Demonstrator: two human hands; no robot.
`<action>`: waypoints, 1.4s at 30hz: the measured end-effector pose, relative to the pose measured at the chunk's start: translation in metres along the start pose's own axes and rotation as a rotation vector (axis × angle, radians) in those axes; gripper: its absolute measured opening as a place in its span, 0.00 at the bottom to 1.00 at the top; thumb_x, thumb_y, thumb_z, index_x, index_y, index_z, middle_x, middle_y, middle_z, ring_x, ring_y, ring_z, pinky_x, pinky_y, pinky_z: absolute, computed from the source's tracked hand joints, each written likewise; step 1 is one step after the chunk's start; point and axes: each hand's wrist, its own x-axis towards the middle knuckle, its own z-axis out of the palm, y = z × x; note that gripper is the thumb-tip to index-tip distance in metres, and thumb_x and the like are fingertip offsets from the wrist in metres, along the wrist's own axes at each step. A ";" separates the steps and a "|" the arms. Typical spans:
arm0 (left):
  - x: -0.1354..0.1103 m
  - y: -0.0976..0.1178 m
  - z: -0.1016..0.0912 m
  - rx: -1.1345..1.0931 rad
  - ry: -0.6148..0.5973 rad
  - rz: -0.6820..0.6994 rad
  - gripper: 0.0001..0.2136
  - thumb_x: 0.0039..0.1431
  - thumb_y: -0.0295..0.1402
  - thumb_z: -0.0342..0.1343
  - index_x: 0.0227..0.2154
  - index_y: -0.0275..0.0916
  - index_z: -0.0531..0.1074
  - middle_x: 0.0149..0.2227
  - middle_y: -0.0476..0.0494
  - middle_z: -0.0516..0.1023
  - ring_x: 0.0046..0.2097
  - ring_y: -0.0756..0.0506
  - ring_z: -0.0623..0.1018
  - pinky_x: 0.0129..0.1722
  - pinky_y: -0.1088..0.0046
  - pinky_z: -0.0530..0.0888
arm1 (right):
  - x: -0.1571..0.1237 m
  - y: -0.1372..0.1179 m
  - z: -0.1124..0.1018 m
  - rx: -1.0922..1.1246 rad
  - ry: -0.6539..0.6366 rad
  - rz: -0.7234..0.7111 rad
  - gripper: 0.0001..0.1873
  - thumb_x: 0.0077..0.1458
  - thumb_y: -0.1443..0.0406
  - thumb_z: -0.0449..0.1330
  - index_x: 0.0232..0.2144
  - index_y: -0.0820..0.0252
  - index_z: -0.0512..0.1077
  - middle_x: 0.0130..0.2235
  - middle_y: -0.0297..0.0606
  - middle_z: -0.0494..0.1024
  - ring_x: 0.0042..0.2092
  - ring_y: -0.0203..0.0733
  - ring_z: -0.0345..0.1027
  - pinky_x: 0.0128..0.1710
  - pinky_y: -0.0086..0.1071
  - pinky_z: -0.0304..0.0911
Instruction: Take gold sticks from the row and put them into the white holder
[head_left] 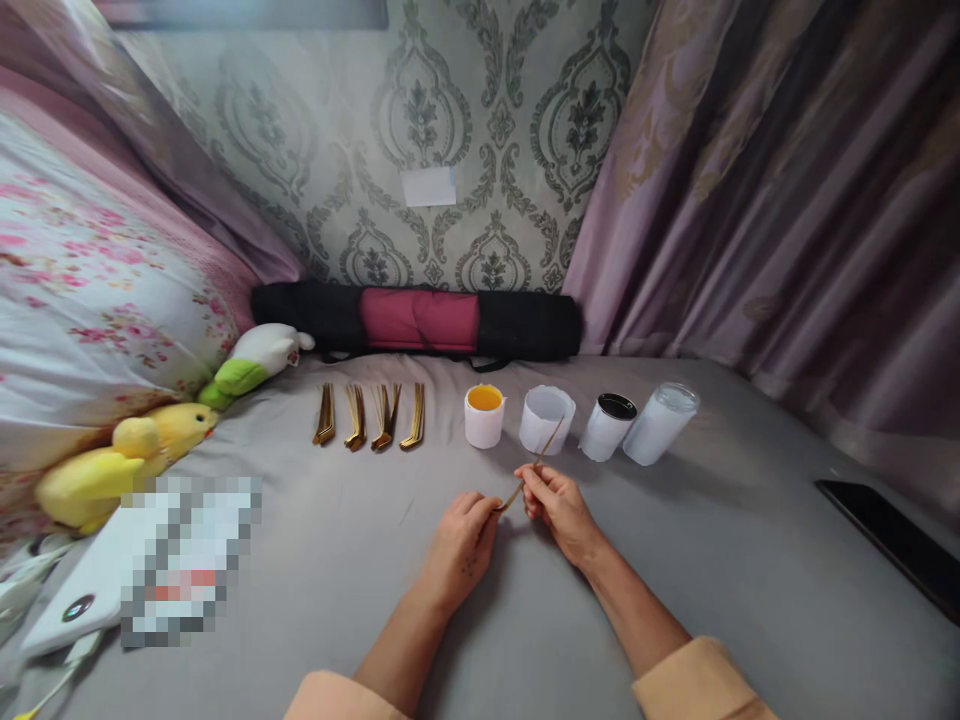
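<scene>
Clearly, the left hand [461, 547] has its fingers narrow, pinching a gold stick [551, 437] near its lower end, and the right hand [559, 507] takes the same stick with the thumb and the fingertips around its middle. The stick stands aslant between the hands, its free upper end pointing away from the person and to the right, and in the view this end comes in front of the wide cup [534, 437]; whether it touches the cup, I cannot tell. This cup is one of four white-covered vessels beyond the hands: at its left is the orange-lined cup [483, 428], at its right the can [600, 437] with a dark inside, and then the jar [658, 430], which has a clear top. Further to the left, in about the same line, four bundles [325, 418] of similar gold sticks are placed apart from each other on the grey sheet [360, 560]. Behind this row, a black and dark red roll [420, 320] lies along the wall [495, 130]. At the left side are a yellow toy [135, 465], a green and white toy [253, 358] and a white device [82, 575], beside a blurred packet [199, 560]; at the far right lies a black phone [892, 540]
</scene>
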 end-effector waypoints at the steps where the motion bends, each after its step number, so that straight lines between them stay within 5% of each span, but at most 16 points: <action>1: 0.000 0.000 0.000 -0.029 0.006 -0.014 0.11 0.58 0.30 0.41 0.39 0.39 0.67 0.32 0.43 0.69 0.35 0.49 0.68 0.36 0.73 0.65 | 0.000 0.001 0.000 -0.004 0.003 -0.003 0.16 0.44 0.55 0.58 0.30 0.62 0.69 0.20 0.29 0.61 0.20 0.27 0.53 0.20 0.25 0.51; 13: 0.002 -0.002 0.000 -0.370 0.093 -0.318 0.12 0.53 0.35 0.47 0.38 0.37 0.69 0.32 0.43 0.72 0.31 0.50 0.70 0.31 0.75 0.67 | 0.002 0.001 -0.002 -0.018 0.104 -0.064 0.16 0.45 0.54 0.57 0.30 0.62 0.68 0.20 0.28 0.59 0.20 0.28 0.52 0.19 0.25 0.50; 20: 0.007 0.003 0.003 -0.797 0.054 -0.622 0.17 0.49 0.39 0.51 0.38 0.33 0.66 0.26 0.47 0.69 0.22 0.53 0.68 0.17 0.79 0.63 | 0.004 0.001 -0.004 -0.047 0.194 -0.113 0.16 0.45 0.54 0.56 0.30 0.60 0.68 0.19 0.28 0.59 0.19 0.29 0.52 0.19 0.25 0.50; 30: 0.007 0.018 -0.004 -1.261 -0.088 -0.798 0.16 0.46 0.31 0.55 0.39 0.32 0.63 0.31 0.40 0.73 0.27 0.50 0.73 0.24 0.74 0.69 | 0.003 0.002 -0.007 -0.171 0.227 -0.216 0.15 0.49 0.54 0.52 0.32 0.60 0.68 0.19 0.28 0.58 0.20 0.29 0.53 0.19 0.25 0.51; 34: 0.006 0.017 -0.001 -1.319 -0.106 -0.847 0.15 0.45 0.29 0.57 0.37 0.32 0.63 0.30 0.39 0.74 0.28 0.49 0.74 0.27 0.73 0.70 | 0.001 0.000 -0.005 -0.219 0.245 -0.229 0.18 0.49 0.52 0.51 0.31 0.60 0.68 0.19 0.28 0.58 0.20 0.30 0.53 0.19 0.26 0.51; 42: 0.009 0.034 0.003 -1.305 0.035 -1.039 0.18 0.49 0.45 0.51 0.32 0.32 0.64 0.26 0.41 0.73 0.25 0.49 0.74 0.25 0.74 0.70 | -0.001 0.003 -0.005 -0.348 0.272 -0.260 0.19 0.50 0.51 0.49 0.29 0.59 0.69 0.17 0.29 0.58 0.19 0.31 0.52 0.19 0.27 0.51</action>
